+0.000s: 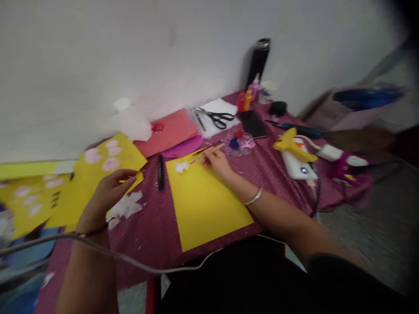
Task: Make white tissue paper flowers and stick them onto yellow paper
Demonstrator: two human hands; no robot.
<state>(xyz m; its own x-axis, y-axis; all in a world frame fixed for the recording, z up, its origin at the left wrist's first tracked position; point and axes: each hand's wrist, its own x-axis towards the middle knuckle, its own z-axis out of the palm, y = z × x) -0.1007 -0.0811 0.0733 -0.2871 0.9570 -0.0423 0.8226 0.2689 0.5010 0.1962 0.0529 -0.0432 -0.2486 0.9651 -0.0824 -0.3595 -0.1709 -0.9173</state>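
My right hand (216, 162) is closed around a slim, light-handled paintbrush (216, 147), held over the upper part of a yellow sheet of paper (209, 205). Just left of the brush tip, a small crumpled white piece (181, 166) lies on that sheet. My left hand (113, 189) is raised at the left, thumb and forefinger bent towards each other; blur hides whether anything is between the tips. Behind it is a yellow sheet with pink petal-like marks (93, 156). White torn tissue (126, 207) lies beside my left wrist.
A black marker (160, 172) stands between the yellow sheets. Scissors (219, 117), a red folder (173, 131), small paint pots (236, 143), a phone (252, 123) and a yellow glue gun (294, 146) lie further back. A white cable (144, 267) crosses in front of me.
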